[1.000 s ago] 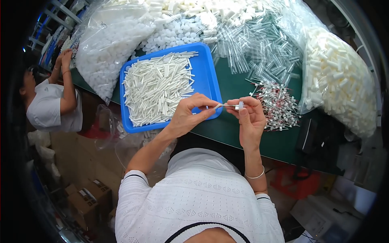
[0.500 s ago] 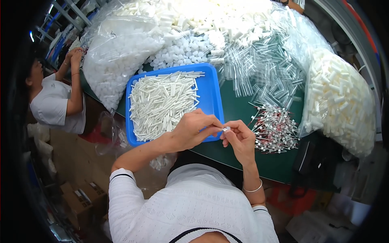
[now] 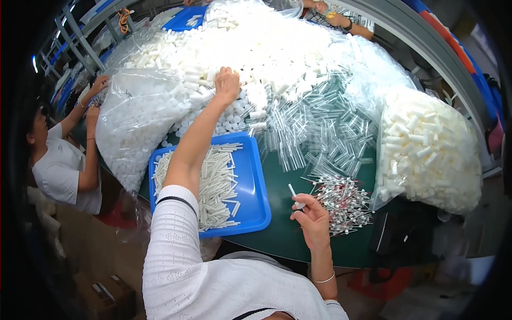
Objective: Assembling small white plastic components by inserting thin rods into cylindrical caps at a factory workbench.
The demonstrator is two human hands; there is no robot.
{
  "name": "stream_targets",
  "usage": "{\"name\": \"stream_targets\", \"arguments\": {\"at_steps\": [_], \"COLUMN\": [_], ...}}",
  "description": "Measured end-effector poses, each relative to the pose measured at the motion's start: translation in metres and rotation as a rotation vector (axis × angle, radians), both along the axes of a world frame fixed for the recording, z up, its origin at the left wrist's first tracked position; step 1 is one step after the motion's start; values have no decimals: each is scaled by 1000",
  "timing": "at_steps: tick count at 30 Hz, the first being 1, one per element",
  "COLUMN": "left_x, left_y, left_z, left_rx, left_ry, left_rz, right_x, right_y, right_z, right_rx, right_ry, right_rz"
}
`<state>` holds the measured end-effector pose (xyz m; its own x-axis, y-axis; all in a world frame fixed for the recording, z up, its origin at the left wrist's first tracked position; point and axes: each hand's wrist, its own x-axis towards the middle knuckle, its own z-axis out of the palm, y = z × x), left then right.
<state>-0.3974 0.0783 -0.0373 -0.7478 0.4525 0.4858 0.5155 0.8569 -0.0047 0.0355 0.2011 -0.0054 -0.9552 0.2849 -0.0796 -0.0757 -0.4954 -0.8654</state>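
Note:
My left hand [image 3: 228, 87] reaches far over the table, down onto the heap of white foam cylinders [image 3: 277, 58]. Its fingers are bent and pressed together; whatever lies under the fingertips is hidden. Close to the front edge, my right hand [image 3: 313, 220] is closed around a thin white stick with a round white cap [image 3: 300, 205], the stick pointing up. Beneath my left forearm stands a blue tray [image 3: 258, 205] of short white sticks [image 3: 216, 186]. Just beyond my right hand lies a pile of small red and white parts [image 3: 344, 205].
Clear plastic tubes [image 3: 298, 130] lie mid-table, beside white caps [image 3: 232, 120]. Bulging clear bags stand at left [image 3: 136, 114] and right [image 3: 432, 149]. A co-worker [image 3: 66, 160] sits at the left; another person's hands [image 3: 341, 20] show at the far side. A grey metal frame [image 3: 426, 40] runs behind.
My left hand has left my right hand and stretched forward to the foam heap. My right hand now holds the capped stick upright, alone. The whole view has shifted toward the table's far side.

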Motion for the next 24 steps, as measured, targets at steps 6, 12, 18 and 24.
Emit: {"name": "stream_targets", "arguments": {"at_steps": [6,12,18,24], "left_x": [149,306,349,358], "left_y": [-34,-81,-89,-93], "left_z": [74,79,62,65], "left_rx": [319,524,577,511], "left_ry": [-451,-1141,-903,-843], "left_rz": [-402,-615,-621,-593], "right_x": [2,-12,10,24], "right_y": [5,-26,-46,-43], "right_z": [2,10,3,2], "right_rx": [-17,-133,-203,-10], "right_ry": [13,127,81,33], "right_rz": [-127,-8,95,87]}}
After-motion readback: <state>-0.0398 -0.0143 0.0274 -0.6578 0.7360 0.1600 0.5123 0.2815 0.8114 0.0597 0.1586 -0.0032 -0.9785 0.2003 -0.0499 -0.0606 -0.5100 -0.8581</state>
